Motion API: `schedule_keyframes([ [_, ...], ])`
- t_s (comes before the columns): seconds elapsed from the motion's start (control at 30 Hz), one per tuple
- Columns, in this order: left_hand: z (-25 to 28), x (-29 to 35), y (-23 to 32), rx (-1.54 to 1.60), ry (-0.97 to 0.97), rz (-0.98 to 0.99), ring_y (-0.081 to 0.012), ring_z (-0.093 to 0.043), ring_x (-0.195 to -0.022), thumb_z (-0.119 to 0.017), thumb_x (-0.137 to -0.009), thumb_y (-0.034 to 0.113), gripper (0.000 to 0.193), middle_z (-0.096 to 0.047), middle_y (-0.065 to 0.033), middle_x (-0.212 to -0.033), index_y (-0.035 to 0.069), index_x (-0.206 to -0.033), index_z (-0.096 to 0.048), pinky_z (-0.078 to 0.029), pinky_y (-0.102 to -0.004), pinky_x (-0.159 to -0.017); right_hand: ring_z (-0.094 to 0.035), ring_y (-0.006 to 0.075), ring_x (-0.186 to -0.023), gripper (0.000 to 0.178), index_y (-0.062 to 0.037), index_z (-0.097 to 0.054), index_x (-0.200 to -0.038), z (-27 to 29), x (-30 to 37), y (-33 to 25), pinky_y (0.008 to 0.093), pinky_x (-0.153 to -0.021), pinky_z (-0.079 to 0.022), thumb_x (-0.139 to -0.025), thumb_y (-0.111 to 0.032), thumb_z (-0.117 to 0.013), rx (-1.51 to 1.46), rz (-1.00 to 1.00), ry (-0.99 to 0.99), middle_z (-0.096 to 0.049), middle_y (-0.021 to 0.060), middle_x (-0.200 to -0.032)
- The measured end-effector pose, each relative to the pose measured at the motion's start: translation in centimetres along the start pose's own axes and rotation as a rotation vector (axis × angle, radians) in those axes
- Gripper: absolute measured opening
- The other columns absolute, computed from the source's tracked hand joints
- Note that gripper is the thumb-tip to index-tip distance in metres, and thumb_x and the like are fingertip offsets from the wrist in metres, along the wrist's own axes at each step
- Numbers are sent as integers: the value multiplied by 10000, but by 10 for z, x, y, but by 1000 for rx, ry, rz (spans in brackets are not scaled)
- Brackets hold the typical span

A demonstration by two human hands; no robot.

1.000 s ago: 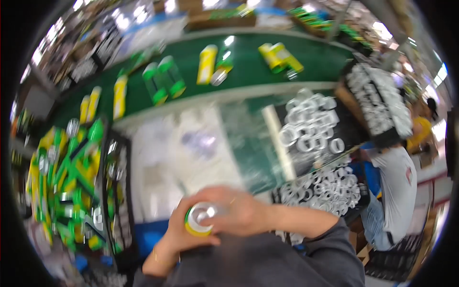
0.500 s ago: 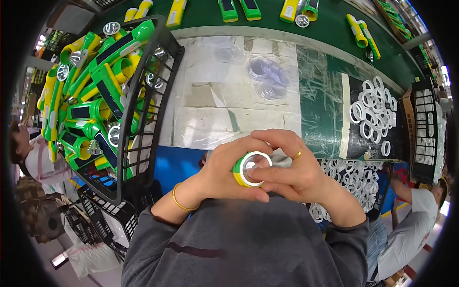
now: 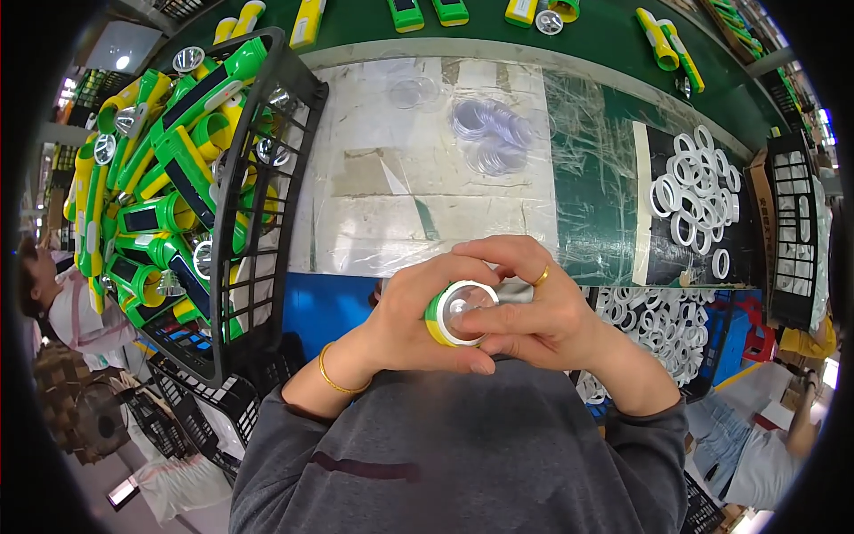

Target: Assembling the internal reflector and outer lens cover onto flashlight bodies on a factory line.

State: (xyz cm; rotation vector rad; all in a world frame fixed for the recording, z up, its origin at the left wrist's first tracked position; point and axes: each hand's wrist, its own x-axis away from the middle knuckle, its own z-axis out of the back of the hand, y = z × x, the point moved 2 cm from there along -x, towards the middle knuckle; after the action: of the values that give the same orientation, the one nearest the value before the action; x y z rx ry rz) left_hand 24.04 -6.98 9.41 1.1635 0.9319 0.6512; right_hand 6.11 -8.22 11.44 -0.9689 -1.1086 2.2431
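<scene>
In front of my body, my left hand is wrapped round the head of a green and yellow flashlight, its lens end tilted up. A white ring rims that end, and a shiny reflector shows inside it. My right hand closes over the ring from the right, one finger pressed onto the lens area and the thumb at the near rim. Between its fingers a bit of grey material shows; I cannot make out what it is. The rest of the flashlight is hidden by my hands.
On the left a black basket is heaped with flashlights. Clear round lenses lie on the worktable. White rings are piled at the right, with more in a bin below. More flashlights lie on the green conveyor. Other people sit both sides.
My hands and the flashlight have shifted slightly to the left in view, while the grip stays much the same. The person at right has moved lower in the picture.
</scene>
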Motion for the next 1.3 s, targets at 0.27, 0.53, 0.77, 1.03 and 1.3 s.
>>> schedule_keyframes([
  [0.27, -3, -1, -2, 53, -1, -12, -276, -649, -932, -866, -600, 342, 665, -634, -136, -1037, 44, -1098, -541, -515, -336, -780, -500, 306, -1086, 286, -154, -713, -1013, -4, 4, 6, 393, -865, -436, -757, -281, -729, -79, 33, 45, -499, 152, -1253],
  [0.53, 1, -1, -1, 11, 1, -14, -271, -658, -866, -824, -641, 210, 537, -644, -133, -987, 45, -1074, -553, -515, -332, -734, -492, 326, -1117, 267, -155, -710, -1016, 2, -2, 0, 412, -892, -437, -769, -257, -725, 86, 22, -8, -497, 170, -1280],
  [0.77, 11, 12, -6, 78, 49, -96, -193, -586, -751, -724, -686, 164, 481, -600, -172, -862, 21, -1086, -497, -469, -278, -626, -544, 116, -751, 268, -89, -641, -1101, 88, -15, 117, 239, -610, -501, -834, -82, -624, 239, -537, 409, -545, 54, -962],
  [1.03, 14, 5, -5, 91, 151, -57, -190, -586, -765, -786, -708, 242, 564, -594, -176, -917, 2, -1110, -471, -475, -286, -649, -471, 97, -550, 197, -55, -625, -935, 107, -23, 157, 232, -509, -391, -777, -137, -709, 336, -598, 402, -555, 22, -758],
  [1.3, -13, -9, 5, -154, 265, -129, -220, -657, -729, -864, -598, 284, 638, -636, -98, -876, 16, -1064, -520, -522, -297, -627, -488, 56, -438, 122, -16, -550, -891, 23, -18, -10, 186, -373, -363, -810, 8, -638, -773, -940, 219, -560, 32, -703],
])
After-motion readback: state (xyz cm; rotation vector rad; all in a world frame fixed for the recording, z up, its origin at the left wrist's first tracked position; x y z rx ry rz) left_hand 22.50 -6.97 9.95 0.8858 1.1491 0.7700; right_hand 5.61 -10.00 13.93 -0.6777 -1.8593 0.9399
